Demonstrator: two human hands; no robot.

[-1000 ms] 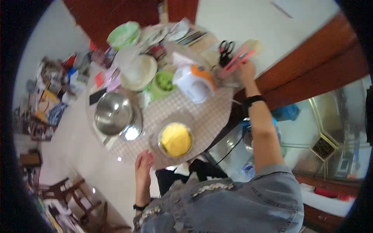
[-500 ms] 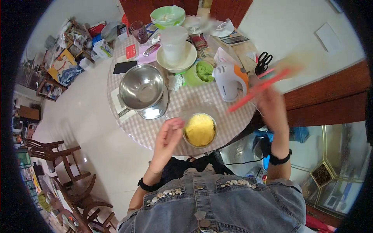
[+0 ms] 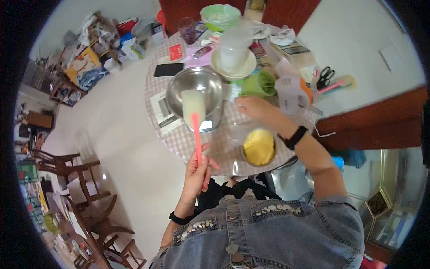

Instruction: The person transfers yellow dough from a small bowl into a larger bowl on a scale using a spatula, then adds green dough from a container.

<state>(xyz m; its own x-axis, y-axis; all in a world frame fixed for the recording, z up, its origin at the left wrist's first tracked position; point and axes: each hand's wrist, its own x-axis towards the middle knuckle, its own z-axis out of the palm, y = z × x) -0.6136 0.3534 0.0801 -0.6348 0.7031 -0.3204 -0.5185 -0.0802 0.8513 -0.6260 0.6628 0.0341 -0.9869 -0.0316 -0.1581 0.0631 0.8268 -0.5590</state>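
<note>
My left hand (image 3: 197, 172) grips the red handle of a spatula (image 3: 194, 105), its pale blade raised over the near edge of a steel bowl (image 3: 195, 87). That bowl rests on a kitchen scale (image 3: 207, 124). My right hand (image 3: 251, 107) reaches across the table beside a green cup (image 3: 258, 85); its fingers look bent, and what they hold, if anything, is hidden. Nearer to me stands a round tin with a yellow filling (image 3: 259, 147). A white and orange hand mixer (image 3: 292, 92) is right of the green cup.
Farther back are a plate (image 3: 251, 67) with a whitish container (image 3: 234, 51), a green bowl (image 3: 220, 17) and a dark glass (image 3: 187, 31). A phone (image 3: 169, 70) lies at the left. Black scissors (image 3: 325, 77) and another spatula (image 3: 338, 84) are at the right.
A red-handled spatula has passed from my right hand to my left, now over the steel bowl. My right hand has moved left toward the green cup. The view has shifted.
</note>
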